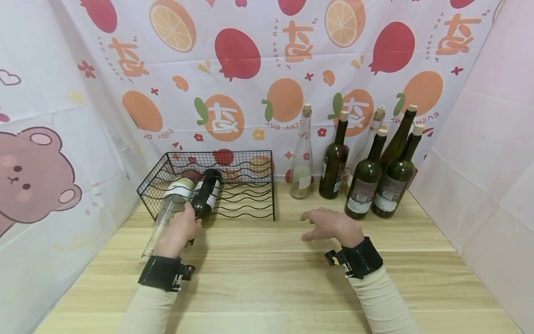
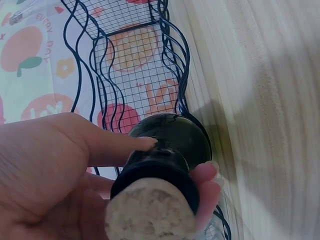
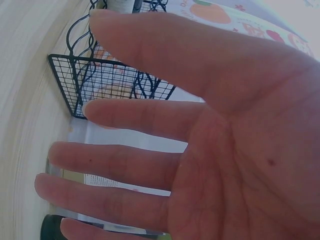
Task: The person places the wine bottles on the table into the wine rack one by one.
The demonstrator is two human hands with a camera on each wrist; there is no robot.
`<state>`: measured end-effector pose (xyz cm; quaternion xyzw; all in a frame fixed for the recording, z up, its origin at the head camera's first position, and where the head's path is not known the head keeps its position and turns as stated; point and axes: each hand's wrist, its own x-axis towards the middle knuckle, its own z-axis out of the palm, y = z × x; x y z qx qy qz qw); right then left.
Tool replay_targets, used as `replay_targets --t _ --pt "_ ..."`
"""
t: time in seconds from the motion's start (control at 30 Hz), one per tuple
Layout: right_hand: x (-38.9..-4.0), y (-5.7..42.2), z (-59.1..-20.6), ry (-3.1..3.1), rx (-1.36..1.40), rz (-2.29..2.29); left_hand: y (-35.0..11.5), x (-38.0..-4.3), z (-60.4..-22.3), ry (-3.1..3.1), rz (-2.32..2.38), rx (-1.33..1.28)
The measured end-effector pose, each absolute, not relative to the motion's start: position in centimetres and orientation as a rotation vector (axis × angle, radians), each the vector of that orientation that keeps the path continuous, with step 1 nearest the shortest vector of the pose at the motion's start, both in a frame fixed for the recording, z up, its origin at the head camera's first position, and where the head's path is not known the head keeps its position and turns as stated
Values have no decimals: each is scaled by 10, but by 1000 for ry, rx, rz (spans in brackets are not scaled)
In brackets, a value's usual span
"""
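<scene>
My left hand [image 1: 181,229] grips the neck of a dark green wine bottle [image 1: 204,202] that lies in the left part of a black wire wine rack [image 1: 273,185]. In the left wrist view, the thumb and fingers wrap the neck just behind its cork [image 2: 150,212], which faces the camera. Left of that bottle lies a clear glass bottle [image 1: 160,227], its neck jutting out of the rack's front. My right hand [image 1: 333,226] is held over the table right of the rack, fingers extended and spread. Nothing lies in its palm [image 3: 270,165] in the right wrist view.
Several corked bottles stand at the back right: a clear one [image 1: 301,174] nearest the rack, a dark one [image 1: 333,169] beside it, and green ones [image 1: 363,185] farther right. The wooden table [image 1: 250,287] is bounded by a fruit-print cloth [image 1: 267,60] behind and pale cloths at both sides.
</scene>
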<state>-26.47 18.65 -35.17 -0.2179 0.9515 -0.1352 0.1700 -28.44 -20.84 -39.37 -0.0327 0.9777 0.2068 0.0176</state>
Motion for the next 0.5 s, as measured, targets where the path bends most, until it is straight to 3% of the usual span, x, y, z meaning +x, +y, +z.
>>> replay_targets --t 0.5 --pt "-264 186 -352 2704 -630 -381 -209 -280 -393 3030 641 -62"
